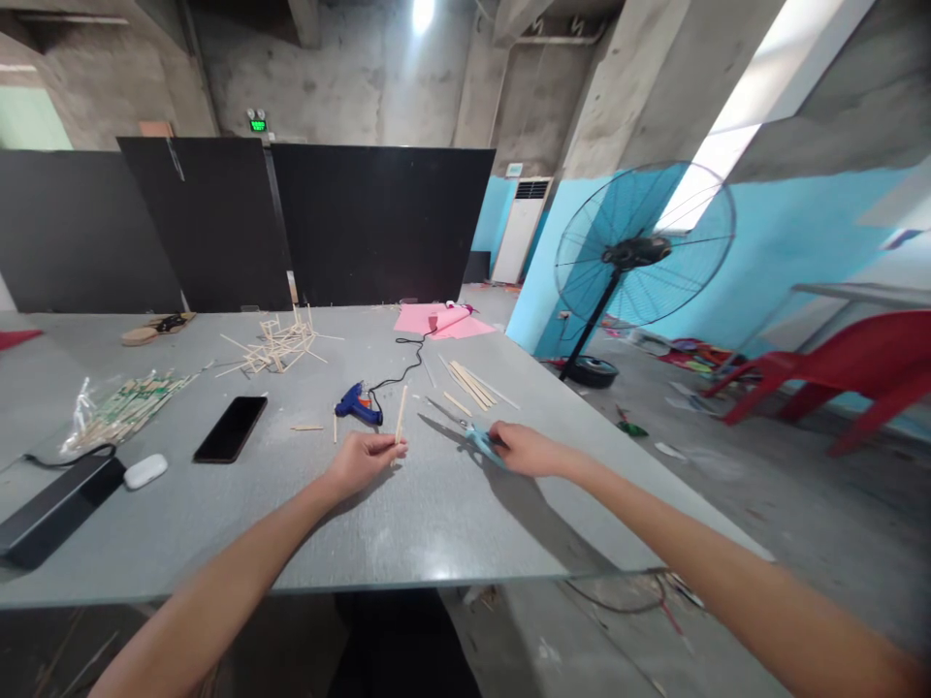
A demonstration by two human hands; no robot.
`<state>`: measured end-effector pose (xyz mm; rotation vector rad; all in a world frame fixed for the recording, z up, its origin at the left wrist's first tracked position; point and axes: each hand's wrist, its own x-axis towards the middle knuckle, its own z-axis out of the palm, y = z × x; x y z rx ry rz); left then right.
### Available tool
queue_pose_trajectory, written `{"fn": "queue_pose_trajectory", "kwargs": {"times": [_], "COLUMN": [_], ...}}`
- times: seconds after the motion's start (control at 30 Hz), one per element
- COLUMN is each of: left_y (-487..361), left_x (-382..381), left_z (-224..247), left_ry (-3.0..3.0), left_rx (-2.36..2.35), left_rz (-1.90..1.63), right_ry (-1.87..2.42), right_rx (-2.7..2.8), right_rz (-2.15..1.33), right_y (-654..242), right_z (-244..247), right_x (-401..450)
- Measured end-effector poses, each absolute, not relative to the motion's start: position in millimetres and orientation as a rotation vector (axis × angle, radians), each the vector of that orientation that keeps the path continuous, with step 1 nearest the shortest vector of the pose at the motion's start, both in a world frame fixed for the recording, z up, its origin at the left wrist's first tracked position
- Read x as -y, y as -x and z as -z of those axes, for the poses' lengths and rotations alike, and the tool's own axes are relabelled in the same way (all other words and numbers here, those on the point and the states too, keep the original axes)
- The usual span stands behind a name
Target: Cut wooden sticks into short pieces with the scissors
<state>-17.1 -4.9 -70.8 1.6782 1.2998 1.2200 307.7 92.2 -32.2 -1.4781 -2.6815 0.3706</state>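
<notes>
My left hand (365, 460) pinches a thin wooden stick (401, 412), holding it nearly upright above the table. To its right, my right hand (520, 448) is closed on the light blue handles of a pair of scissors (476, 441), whose blades point away to the left and look parted. Just beyond my left hand lies a blue glue gun (359, 404) with a black cord. Several loose wooden sticks (472, 385) rest on the table past the scissors. A short stick piece (306, 428) lies left of the glue gun.
A jumbled stick structure (280, 344) stands farther back on the grey table (407, 553). Leftward are a phone (231, 428), a white earbud case (146, 471), a black box (62, 509) and bagged sticks (131, 407). Pink paper (443, 321) lies behind; a fan (644, 247) stands right.
</notes>
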Motion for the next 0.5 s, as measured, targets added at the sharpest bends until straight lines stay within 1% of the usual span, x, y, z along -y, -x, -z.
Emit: {"fn": "queue_pose_trajectory", "kwargs": {"times": [0.13,0.2,0.3,0.4,0.5], "left_y": [16.3,16.0,15.7,15.1,14.1], "left_x": [5.6,6.5,9.2,12.1,13.2], "left_z": [70.6,70.6,68.4,63.5,59.4], "left_ry": [-1.681,-1.688,-1.7,-1.719,-1.694], "left_rx": [-1.303,-1.304,-1.309,-1.345,-1.346], "left_rz": [-1.225,-1.225,-1.235,-1.233,-1.225], "right_ry": [1.349,1.265,1.102,1.002,0.942], "right_rx": [2.257,1.963,1.65,1.514,1.402], "right_rz": [-0.996,-1.239,-1.368,-1.385,-1.407], "right_y": [-312.9,-310.5,-298.8,-277.5,-250.8], "right_z": [36.1,41.7,50.5,52.4,43.9], "right_x": [-90.7,-88.5,-87.6,-89.5,-91.7]}}
